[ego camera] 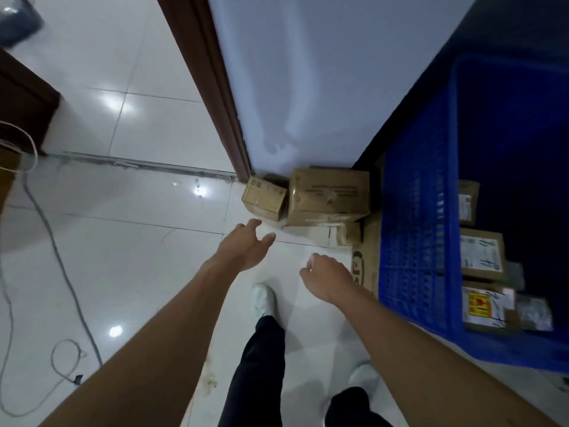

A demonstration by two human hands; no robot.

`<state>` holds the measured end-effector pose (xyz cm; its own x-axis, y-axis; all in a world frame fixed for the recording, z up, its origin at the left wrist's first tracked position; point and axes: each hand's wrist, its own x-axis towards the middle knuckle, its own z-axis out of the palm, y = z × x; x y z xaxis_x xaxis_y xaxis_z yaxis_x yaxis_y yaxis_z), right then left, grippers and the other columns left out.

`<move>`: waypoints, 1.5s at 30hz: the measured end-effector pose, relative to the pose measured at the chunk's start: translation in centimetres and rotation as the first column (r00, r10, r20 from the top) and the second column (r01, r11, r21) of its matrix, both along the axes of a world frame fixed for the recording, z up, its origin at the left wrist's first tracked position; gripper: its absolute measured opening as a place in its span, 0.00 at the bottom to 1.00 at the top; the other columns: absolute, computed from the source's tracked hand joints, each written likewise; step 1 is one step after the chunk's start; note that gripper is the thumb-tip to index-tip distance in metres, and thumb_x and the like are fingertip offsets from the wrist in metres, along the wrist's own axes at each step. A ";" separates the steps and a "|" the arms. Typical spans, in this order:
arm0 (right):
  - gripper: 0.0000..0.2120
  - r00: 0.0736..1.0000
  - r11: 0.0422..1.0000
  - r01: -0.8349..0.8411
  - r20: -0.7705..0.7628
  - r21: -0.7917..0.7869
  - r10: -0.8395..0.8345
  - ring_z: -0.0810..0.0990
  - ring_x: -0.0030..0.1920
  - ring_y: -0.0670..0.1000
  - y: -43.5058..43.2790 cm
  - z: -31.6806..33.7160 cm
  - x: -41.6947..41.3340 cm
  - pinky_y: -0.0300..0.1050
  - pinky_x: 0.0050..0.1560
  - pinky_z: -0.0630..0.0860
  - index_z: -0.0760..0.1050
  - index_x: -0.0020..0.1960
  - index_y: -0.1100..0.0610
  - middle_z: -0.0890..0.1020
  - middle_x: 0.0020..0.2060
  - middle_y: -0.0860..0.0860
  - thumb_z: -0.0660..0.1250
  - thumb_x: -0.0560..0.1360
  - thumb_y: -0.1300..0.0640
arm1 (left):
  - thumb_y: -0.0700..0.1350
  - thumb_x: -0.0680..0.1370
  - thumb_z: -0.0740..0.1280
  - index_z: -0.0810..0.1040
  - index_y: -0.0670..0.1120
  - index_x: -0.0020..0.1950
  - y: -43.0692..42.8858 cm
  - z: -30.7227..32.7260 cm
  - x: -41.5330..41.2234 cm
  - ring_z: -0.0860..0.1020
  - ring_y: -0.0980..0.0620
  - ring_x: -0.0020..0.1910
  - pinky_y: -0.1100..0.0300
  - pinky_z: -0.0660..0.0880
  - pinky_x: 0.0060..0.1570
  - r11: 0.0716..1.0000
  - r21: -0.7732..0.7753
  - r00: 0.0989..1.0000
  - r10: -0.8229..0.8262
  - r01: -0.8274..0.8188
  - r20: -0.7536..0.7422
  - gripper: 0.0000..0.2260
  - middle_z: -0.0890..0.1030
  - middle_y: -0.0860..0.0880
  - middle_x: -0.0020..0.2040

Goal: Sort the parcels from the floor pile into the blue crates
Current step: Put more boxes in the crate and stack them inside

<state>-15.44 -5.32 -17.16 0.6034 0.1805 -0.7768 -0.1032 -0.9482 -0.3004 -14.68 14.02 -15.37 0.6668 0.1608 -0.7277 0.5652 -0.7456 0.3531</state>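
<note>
While our left hand (pixel 246 245) spreads wide and right hand (pixel 329 278) curls loosely (both empty), a hasty grab could topple the far boxes (pixel 329 198).

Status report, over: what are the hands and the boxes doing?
Left hand open, empty, near the small box. Right hand loosely curled, empty. Large box untouched. Nothing in between; blue crate at right.

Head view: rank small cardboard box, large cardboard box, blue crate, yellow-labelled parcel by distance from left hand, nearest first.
1. small cardboard box, just ahead of the left hand.
2. large cardboard box, ahead and to the right.
3. blue crate, far right.
4. yellow-labelled parcel, inside the crate, beyond its near wall.
</note>
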 end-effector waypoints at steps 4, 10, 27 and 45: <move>0.16 0.998 0.998 0.062 -0.018 0.027 -0.062 0.75 0.53 0.55 4.0 -7.3 2.8 0.47 0.48 0.69 0.73 0.62 0.57 0.79 0.59 0.54 0.57 0.80 0.50 | 0.61 0.82 0.60 0.65 0.50 0.78 2.7 -8.2 2.4 0.73 0.43 0.70 0.50 0.68 0.68 0.979 -0.129 0.987 0.157 -0.159 -0.024 0.27 0.73 0.46 0.73; 0.19 0.988 0.989 0.141 -0.076 0.034 -0.138 0.75 0.62 0.57 7.6 -17.7 6.0 0.48 0.55 0.71 0.70 0.69 0.55 0.78 0.64 0.54 0.57 0.81 0.50 | 0.54 0.82 0.64 0.67 0.52 0.77 5.4 -18.4 5.7 0.72 0.44 0.70 0.54 0.68 0.66 0.851 -0.297 0.900 0.426 -0.433 -0.094 0.23 0.72 0.46 0.74; 0.25 0.642 0.620 0.762 -0.336 0.185 -0.689 0.74 0.61 0.54 12.2 -34.0 13.7 0.50 0.63 0.72 0.67 0.73 0.54 0.75 0.63 0.53 0.66 0.78 0.51 | 0.40 0.81 0.63 0.71 0.44 0.73 9.2 -34.7 12.6 0.72 0.49 0.55 0.59 0.68 0.50 0.894 -0.214 0.909 0.414 -0.394 0.055 0.19 0.76 0.47 0.63; 0.25 0.725 0.706 0.670 -0.403 0.228 -0.558 0.75 0.64 0.53 10.8 -19.5 10.7 0.50 0.60 0.71 0.71 0.73 0.49 0.77 0.66 0.50 0.64 0.77 0.46 | 0.47 0.78 0.63 0.69 0.42 0.67 8.3 -21.1 10.8 0.75 0.40 0.52 0.47 0.76 0.57 0.900 0.070 0.898 0.418 -0.430 0.138 0.19 0.72 0.41 0.62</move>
<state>-4.71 5.44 -36.67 0.4369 0.1290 -0.8902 -0.7575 -0.4810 -0.4414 -3.91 22.28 -36.52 0.5983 0.5123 -0.6161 0.7947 -0.4775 0.3748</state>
